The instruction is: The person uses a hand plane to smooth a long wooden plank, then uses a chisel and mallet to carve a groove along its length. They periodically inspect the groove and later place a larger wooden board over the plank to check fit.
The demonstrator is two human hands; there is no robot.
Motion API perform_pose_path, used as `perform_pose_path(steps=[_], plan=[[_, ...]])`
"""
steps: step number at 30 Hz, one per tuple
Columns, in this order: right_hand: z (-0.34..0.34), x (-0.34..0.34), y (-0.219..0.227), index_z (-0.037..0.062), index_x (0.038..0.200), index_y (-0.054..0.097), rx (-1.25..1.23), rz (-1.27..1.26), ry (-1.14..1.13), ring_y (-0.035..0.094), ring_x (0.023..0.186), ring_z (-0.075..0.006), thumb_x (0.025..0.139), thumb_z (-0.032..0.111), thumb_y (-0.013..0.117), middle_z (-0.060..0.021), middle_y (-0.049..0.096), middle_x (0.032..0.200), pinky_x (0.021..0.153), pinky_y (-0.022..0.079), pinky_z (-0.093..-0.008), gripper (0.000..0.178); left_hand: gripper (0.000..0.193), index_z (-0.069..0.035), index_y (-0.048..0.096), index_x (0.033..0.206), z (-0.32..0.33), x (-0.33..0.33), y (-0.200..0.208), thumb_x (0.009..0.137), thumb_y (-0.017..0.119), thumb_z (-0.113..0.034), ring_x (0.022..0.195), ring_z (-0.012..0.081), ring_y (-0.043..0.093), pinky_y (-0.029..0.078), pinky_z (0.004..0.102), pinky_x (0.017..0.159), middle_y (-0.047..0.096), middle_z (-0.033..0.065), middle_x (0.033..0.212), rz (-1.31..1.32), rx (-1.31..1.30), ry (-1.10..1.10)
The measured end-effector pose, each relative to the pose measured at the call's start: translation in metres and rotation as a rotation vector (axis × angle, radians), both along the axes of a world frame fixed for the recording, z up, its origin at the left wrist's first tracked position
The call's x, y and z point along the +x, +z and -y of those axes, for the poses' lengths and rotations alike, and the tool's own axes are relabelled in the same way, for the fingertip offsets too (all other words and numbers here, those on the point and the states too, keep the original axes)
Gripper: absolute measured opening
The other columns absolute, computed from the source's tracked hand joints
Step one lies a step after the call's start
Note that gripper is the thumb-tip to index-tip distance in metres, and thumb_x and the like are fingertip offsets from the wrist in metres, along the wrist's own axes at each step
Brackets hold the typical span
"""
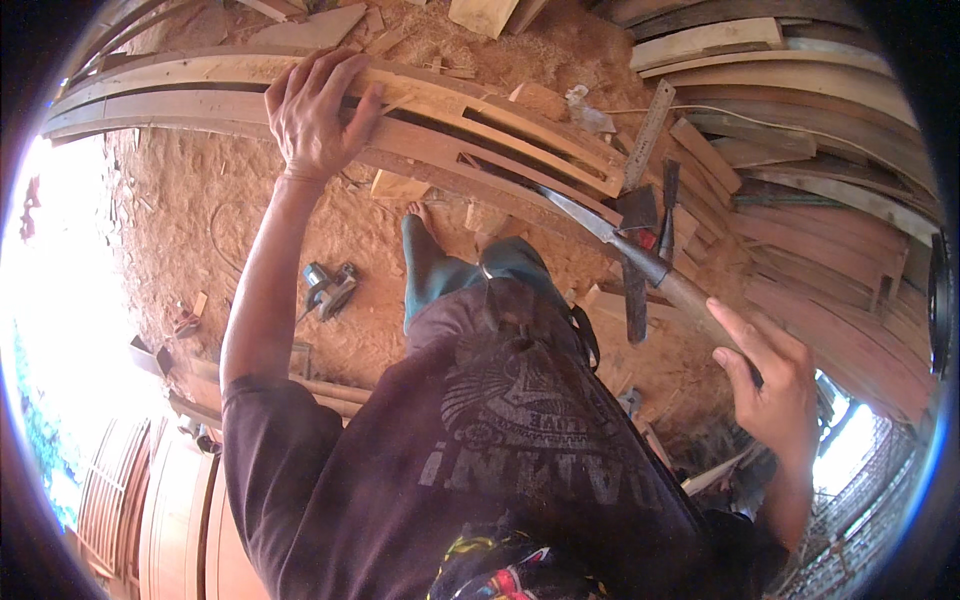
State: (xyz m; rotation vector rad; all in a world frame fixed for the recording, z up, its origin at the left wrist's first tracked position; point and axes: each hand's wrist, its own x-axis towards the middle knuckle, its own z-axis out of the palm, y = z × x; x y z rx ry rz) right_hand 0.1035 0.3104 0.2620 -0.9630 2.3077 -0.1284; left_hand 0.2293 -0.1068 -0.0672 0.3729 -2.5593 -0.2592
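Observation:
Two long wooden beams with cut slots lie side by side across the upper part of the head view: a near beam (430,143) and a far beam (440,92). My left hand (318,120) is over them, its fingers bent across the wood and its thumb on the near beam. In my right hand (770,375) is the wooden handle of a chisel (640,255), the index finger stretched along it. The chisel's metal blade points up and left to a slot in the near beam; whether its tip touches the wood I cannot tell.
A dark-headed tool (635,212) and a metal ruler (650,130) are at the beams' right end. Stacked planks (820,150) fill the right side. A teal power tool (328,290) sits on the floor, which is covered with sawdust (190,220).

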Motion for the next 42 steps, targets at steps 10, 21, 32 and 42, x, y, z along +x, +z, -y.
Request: perform_pose_path(steps=[10,21,32,42], plan=[[0.074,-0.046,-0.011,0.0106,0.128,0.081,0.090,-0.047,0.246,0.079,0.090,-0.0319,0.091,0.013,0.080,-0.0172,0.080,0.121,0.088,0.059,-0.0411,0.037,0.038,-0.017,0.079,0.124,-0.005,-0.005,0.003,0.097,0.072,-0.043,0.127,0.0258,0.068,0.038,0.0439,0.117,0.077,0.0027,0.128,0.019,0.043,0.001],[0.045,-0.015,0.003,0.0153,0.151,0.067,0.237,-0.036,0.261,0.074,0.077,-0.0311,0.092,0.009,0.080,-0.0187,0.079,0.104,0.075,0.061,-0.0431,0.060,0.040,-0.015,0.078,0.126,0.002,-0.003,0.002,0.096,0.070,-0.041,0.128,0.0279,0.068,0.039,0.0440,0.117,0.078,0.0045,0.128,0.002,-0.007,-0.049],[0.019,-0.022,0.027,0.0126,0.151,0.065,0.435,-0.065,0.066,0.071,0.090,-0.0372,0.095,0.012,0.072,-0.0182,0.069,0.098,0.090,0.053,-0.0506,0.057,0.039,-0.015,0.080,0.121,0.003,-0.005,0.005,0.097,0.068,-0.043,0.125,0.0268,0.070,0.040,0.0413,0.116,0.079,0.0042,0.123,0.018,-0.014,-0.026],[0.063,0.012,0.030,0.0161,0.138,0.077,0.335,-0.081,0.024,0.062,0.066,-0.0305,0.089,0.000,0.072,-0.0126,0.061,0.080,0.064,0.049,-0.0449,0.053,0.036,-0.015,0.080,0.119,0.003,-0.006,0.002,0.098,0.069,-0.040,0.122,0.0261,0.072,0.041,0.0406,0.114,0.080,0.0038,0.122,-0.033,-0.021,-0.047]])
